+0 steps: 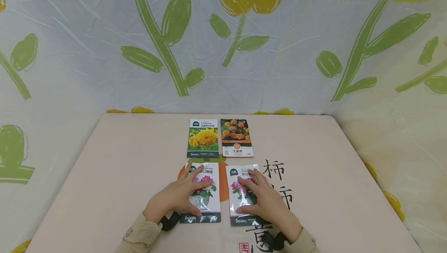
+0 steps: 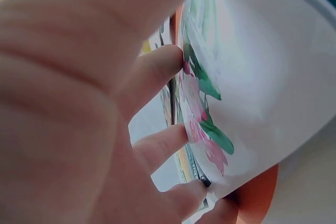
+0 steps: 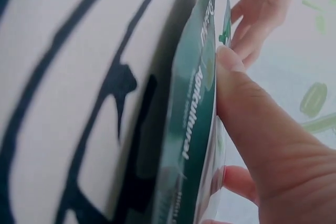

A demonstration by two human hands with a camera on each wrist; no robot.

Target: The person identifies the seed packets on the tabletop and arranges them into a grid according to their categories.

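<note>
Two white seed packets with pink flowers and dark green bottom bands lie side by side near the front of the table. My left hand (image 1: pixel 183 194) rests on the left pink-flower packet (image 1: pixel 207 200) with spread fingers and the thumb on its lower part. The right hand (image 1: pixel 268 198) lies over the right pink-flower packet (image 1: pixel 240 196), thumb and fingertips touching its face. In the right wrist view, the right thumb (image 3: pixel 247 98) presses the packet above its green band (image 3: pixel 191 108). The left fingers (image 2: pixel 157 72) touch the printed flowers in the left wrist view.
Behind them lie a yellow-flower seed packet (image 1: pixel 203 138) and an orange-flower seed packet (image 1: pixel 236 136). The pale pink table cover (image 1: pixel 132 160) bears black characters (image 1: pixel 274 169) and an orange print. A flower-patterned cloth (image 1: pixel 290 78) hangs behind the table.
</note>
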